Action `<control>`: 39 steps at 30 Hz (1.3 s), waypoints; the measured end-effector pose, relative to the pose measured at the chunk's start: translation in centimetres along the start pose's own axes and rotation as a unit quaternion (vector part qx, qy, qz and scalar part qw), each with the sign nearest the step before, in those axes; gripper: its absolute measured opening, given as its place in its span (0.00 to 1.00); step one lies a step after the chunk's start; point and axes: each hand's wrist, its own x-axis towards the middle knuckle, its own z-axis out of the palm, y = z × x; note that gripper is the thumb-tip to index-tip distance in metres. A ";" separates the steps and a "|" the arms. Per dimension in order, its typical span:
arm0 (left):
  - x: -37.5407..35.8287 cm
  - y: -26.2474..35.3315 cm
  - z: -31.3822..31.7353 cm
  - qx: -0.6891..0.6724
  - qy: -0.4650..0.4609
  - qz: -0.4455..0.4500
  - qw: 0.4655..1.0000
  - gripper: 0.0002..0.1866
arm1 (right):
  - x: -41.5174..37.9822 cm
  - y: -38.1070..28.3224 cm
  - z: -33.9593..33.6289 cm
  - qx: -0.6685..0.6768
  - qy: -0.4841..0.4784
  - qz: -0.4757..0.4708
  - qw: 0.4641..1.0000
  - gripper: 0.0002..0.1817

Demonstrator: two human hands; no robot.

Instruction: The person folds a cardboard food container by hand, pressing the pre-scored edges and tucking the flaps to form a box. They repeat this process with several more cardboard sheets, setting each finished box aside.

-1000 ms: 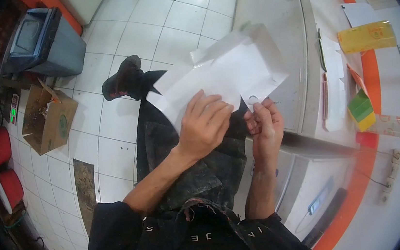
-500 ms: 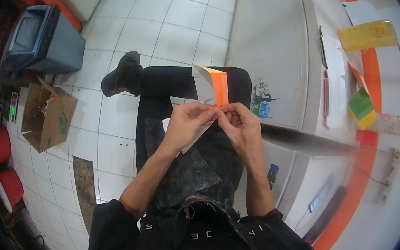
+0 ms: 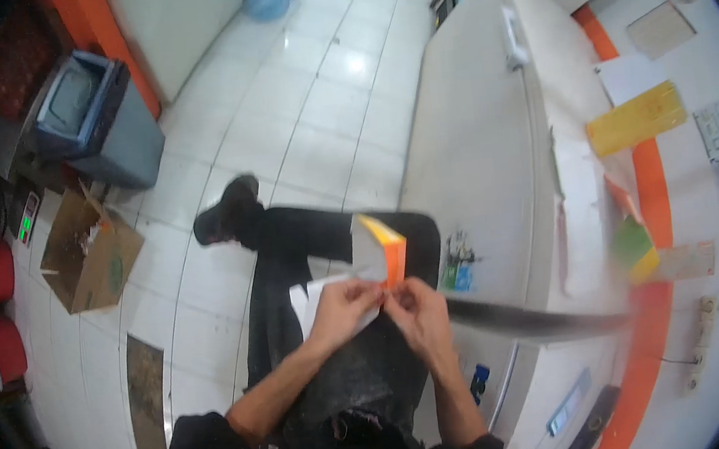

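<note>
A folded orange-and-yellow printed card (image 3: 394, 258), pale on its inner side, stands up above my lap. My left hand (image 3: 341, 316) pinches its lower end from the left. My right hand (image 3: 420, 313) grips the same end from the right, and the fingertips of both hands nearly meet. White pieces of card or paper (image 3: 305, 307) lie on my lap beside and partly under my left hand. My fingers hide the bottom of the folded card.
A white fridge-like appliance (image 3: 474, 151) stands close on my right, with a phone (image 3: 568, 402) on a lower white surface. To the left are an open cardboard box (image 3: 105, 264), a grey bin (image 3: 117, 131) and red containers (image 3: 5, 349). My outstretched leg (image 3: 299, 231) crosses the tiled floor.
The view has tilted up, so my hands and the card sit lower in the picture and more floor shows. Both hands keep hold of the card's lower end.
</note>
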 end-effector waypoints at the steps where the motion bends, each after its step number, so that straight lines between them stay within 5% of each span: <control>1: 0.0 0.3 0.1 0.039 0.006 0.019 0.999 0.14 | 0.1 -0.1 -0.1 0.000 0.000 -0.005 1.000 0.11; 16: -1.6 5.5 2.0 -0.011 0.030 0.095 0.995 0.11 | 0.8 -3.4 -0.3 0.107 0.065 -0.019 0.992 0.11; 28: -1.3 5.2 2.2 0.079 0.049 0.113 0.989 0.10 | 0.8 -3.3 -1.4 -0.002 0.069 -0.098 0.993 0.11; 33: -1.4 5.3 3.1 0.057 0.078 0.187 0.978 0.11 | 0.9 -4.4 -0.9 -0.008 0.109 -0.086 0.990 0.10; 39: -1.6 6.3 2.2 0.098 0.083 0.139 0.982 0.11 | 0.9 -3.7 -1.4 -0.032 0.070 -0.111 0.991 0.10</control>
